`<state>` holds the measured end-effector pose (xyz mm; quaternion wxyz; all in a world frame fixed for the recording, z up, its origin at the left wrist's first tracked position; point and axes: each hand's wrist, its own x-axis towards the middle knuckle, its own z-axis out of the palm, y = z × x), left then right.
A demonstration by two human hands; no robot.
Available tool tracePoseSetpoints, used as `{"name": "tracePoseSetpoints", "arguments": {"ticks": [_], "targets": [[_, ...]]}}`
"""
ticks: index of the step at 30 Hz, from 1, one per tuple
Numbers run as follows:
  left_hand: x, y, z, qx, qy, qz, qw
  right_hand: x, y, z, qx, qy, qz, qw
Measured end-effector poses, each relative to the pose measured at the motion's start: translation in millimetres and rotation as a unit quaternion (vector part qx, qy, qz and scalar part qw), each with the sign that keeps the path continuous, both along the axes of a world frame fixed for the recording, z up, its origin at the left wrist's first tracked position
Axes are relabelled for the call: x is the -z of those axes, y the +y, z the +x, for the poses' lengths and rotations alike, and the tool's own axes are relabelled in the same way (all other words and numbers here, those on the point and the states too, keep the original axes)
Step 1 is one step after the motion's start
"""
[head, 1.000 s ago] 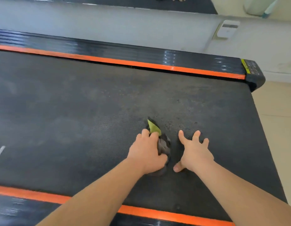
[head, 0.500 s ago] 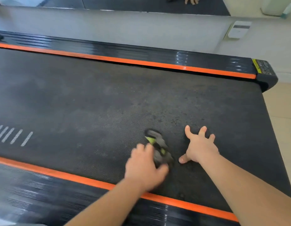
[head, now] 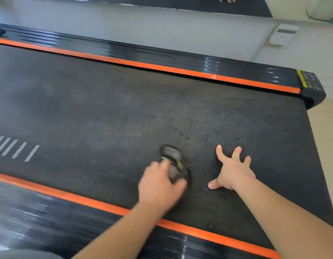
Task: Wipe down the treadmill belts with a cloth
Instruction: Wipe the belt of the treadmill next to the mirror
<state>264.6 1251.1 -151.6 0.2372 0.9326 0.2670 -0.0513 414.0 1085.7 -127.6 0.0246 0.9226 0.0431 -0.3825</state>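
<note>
Head view: the left hand (head: pixel 160 186), blurred, grips a crumpled grey cloth with green trim (head: pixel 172 156) pressed on the black textured treadmill belt (head: pixel 106 113). Just beside the cloth, the right hand (head: pixel 233 172) lies flat on the belt, fingers spread. Orange stripes (head: pixel 162 66) edge glossy black side rails (head: pixel 180 55); beyond stand a pale wall (head: pixel 143 27) and a white wall box (head: pixel 283 34).

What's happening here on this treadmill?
A person is wiping the treadmill belt. The left hand grips a bunched grey-and-green cloth and presses it on the belt, close to the near orange strip. The right hand rests flat beside it, fingers spread, not touching the cloth. Dark specks show just beyond the hands.
</note>
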Motion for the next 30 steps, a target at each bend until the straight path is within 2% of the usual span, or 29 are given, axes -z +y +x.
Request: {"name": "tracePoseSetpoints", "arguments": {"ticks": [3, 4, 6, 8, 10, 12, 13, 15, 17, 19, 21, 23, 25, 27, 30], "targets": [[-7, -38, -17, 0.242, 0.009, -0.048, 0.969, -1, -2, 0, -0.006, 0.002, 0.010, 1.000], [-7, -27, -11, 0.284, 0.008, -0.051, 0.957, -2, -2, -1, -0.006, 0.002, 0.010, 1.000], [-6, 13, 6, 0.250, 0.012, -0.027, 0.968, -4, -1, -2, -0.007, -0.001, 0.003, 1.000], [-2, 65, 18, 0.094, 0.007, -0.016, 0.995, -4, 0, -2, -0.008, 0.000, -0.001, 1.000], [3, 93, 18, -0.083, -0.011, -0.030, 0.996, -3, 1, -1, -0.012, 0.004, -0.003, 1.000], [4, 74, 14, -0.147, -0.012, -0.015, 0.989, -2, 1, 0, -0.009, 0.007, -0.005, 1.000], [4, 53, 10, -0.129, -0.016, -0.009, 0.991, -2, 1, 0, -0.008, 0.006, -0.007, 1.000], [-1, 1, -3, 0.010, -0.015, -0.021, 1.000, -1, 1, -1, -0.007, 0.001, -0.004, 1.000], [-7, -29, -18, 0.177, 0.010, -0.063, 0.982, -3, -2, -2, -0.012, 0.002, 0.004, 1.000], [-7, -9, -8, 0.246, 0.021, -0.063, 0.967, -4, -3, -2, -0.016, 0.000, 0.008, 1.000], [-3, 28, 6, 0.198, 0.020, -0.024, 0.980, -5, -2, -2, -0.018, -0.005, -0.001, 1.000], [3, 65, 14, 0.039, -0.012, -0.004, 0.999, -5, 0, -2, -0.019, -0.006, -0.010, 1.000], [6, 60, 6, -0.082, -0.031, -0.014, 0.996, -3, 1, -1, -0.017, -0.004, -0.013, 1.000], [6, 14, -7, -0.048, -0.028, -0.003, 0.998, -1, 1, -1, -0.011, -0.005, -0.011, 1.000], [-1, -57, -22, 0.156, -0.017, -0.071, 0.985, -2, 0, -2, -0.003, -0.014, 0.002, 1.000]]}}
